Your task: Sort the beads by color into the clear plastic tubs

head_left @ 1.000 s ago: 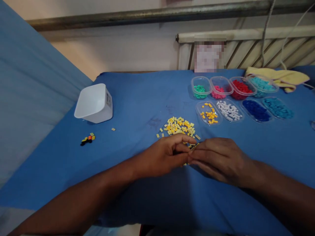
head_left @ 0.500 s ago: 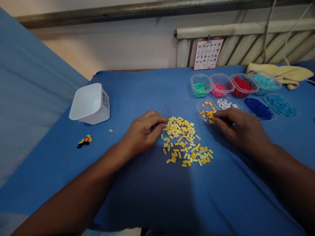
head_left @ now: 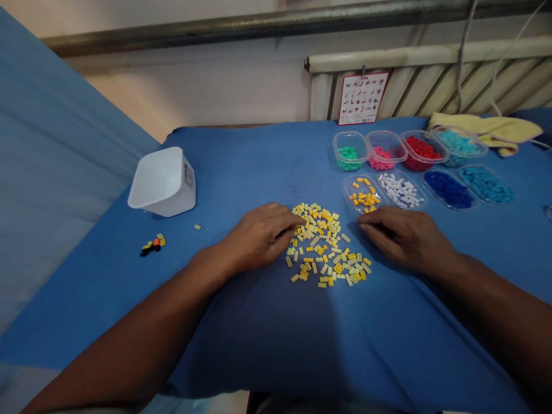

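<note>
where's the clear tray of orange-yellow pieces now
That tray is right of centre in the head view, left of the white pieces, just beyond the right hand.

"What does the left hand (head_left: 265, 236) hide?"
"Some of the yellow pieces (head_left: 321, 233) it reaches into. Whether it pinches one, I can't tell."
"And the right hand (head_left: 401, 236)?"
"Its grip is turned from view, so anything held is hidden."
"The card (head_left: 363, 99) beyond it?"
"Print too small to read, like the label (head_left: 188, 175) on the white box (head_left: 170, 202), left of the left hand."
"Both forearms?"
"Cut off by the picture's edges."
</note>
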Demonstrator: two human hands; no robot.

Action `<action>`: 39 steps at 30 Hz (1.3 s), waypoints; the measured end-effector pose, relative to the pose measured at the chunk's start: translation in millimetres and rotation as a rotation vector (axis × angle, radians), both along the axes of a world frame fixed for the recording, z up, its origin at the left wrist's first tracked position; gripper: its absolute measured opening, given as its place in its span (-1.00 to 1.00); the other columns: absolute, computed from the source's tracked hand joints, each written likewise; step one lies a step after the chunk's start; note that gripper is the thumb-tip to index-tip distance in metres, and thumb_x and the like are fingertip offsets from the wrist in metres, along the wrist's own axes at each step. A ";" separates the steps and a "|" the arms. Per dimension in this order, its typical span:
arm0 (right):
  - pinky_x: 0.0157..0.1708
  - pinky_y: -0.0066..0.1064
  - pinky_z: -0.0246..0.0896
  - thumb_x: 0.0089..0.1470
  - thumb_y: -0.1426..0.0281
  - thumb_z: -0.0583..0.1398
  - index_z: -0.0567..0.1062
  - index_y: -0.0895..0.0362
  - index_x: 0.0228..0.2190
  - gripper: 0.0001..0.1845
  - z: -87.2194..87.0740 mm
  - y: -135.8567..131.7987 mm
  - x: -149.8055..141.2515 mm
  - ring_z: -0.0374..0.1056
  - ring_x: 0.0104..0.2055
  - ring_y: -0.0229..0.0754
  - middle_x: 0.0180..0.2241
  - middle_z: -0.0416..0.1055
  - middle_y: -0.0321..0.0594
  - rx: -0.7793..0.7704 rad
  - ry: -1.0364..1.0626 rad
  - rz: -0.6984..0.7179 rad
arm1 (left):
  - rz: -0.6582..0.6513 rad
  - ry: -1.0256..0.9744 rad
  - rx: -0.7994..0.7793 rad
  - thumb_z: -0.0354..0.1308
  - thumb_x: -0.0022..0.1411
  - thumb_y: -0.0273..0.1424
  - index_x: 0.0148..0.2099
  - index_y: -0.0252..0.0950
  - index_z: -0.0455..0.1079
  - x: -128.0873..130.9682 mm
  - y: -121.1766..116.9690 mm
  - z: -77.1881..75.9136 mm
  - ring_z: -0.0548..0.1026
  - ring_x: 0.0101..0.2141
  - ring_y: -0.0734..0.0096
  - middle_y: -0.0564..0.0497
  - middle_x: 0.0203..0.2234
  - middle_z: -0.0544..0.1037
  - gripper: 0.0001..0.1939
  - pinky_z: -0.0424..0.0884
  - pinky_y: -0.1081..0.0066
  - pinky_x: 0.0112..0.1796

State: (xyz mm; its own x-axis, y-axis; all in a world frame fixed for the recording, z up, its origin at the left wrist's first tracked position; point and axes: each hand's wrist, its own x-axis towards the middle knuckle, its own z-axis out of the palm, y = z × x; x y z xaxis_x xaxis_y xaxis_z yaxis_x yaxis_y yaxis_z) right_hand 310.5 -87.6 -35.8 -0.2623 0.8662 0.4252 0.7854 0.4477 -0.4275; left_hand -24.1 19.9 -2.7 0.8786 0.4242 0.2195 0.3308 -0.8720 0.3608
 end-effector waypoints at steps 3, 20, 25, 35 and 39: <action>-0.21 -0.17 0.60 0.45 0.28 0.19 0.69 -0.02 -0.06 -0.75 -0.9 0.1 -1.6 0.67 -0.23 -0.02 -0.16 0.74 -0.18 -0.022 0.006 0.025 | 0.053 0.013 -0.036 0.09 0.57 -0.41 0.18 -0.29 0.54 -3.6 -2.5 6.2 0.59 -0.13 0.24 -0.10 -0.14 0.66 -0.72 0.47 0.23 -0.05; -0.14 -0.23 0.59 0.45 0.33 0.22 0.68 0.04 -0.04 -0.78 -7.2 3.2 -0.5 0.68 -0.19 -0.06 -0.14 0.74 -0.18 -0.013 -0.018 0.080 | 0.105 -0.064 -0.125 0.07 0.62 -0.35 0.01 -0.30 0.55 -3.0 -3.7 4.8 0.58 -0.07 0.24 -0.11 -0.09 0.63 -0.77 0.46 0.24 0.01; -0.15 -0.26 0.59 0.46 0.32 0.22 0.69 0.06 -0.05 -0.78 -10.5 4.3 1.8 0.68 -0.20 -0.07 -0.15 0.73 -0.17 0.007 -0.014 0.092 | 0.207 0.004 0.030 0.09 0.59 -0.37 0.00 -0.32 0.56 -8.9 3.8 3.6 0.58 -0.14 0.22 -0.10 -0.11 0.64 -0.77 0.44 0.25 -0.10; -0.17 -0.26 0.58 0.46 0.34 0.24 0.67 0.06 -0.05 -0.81 -12.6 6.3 2.4 0.67 -0.20 -0.08 -0.17 0.73 -0.17 0.040 -0.009 0.110 | 0.140 0.221 0.068 0.09 0.61 -0.36 0.10 -0.24 0.62 -1.0 7.2 2.1 0.61 -0.05 0.19 -0.07 -0.10 0.62 -0.73 0.48 0.27 -0.07; -0.14 -0.26 0.58 0.47 0.34 0.22 0.66 0.08 -0.04 -0.80 -13.7 5.8 2.9 0.67 -0.19 -0.08 -0.16 0.73 -0.15 0.036 -0.034 0.113 | 0.146 0.286 0.047 0.12 0.59 -0.32 0.07 -0.24 0.60 -0.9 6.3 10.8 0.61 -0.10 0.17 -0.05 -0.07 0.62 -0.76 0.46 0.23 -0.13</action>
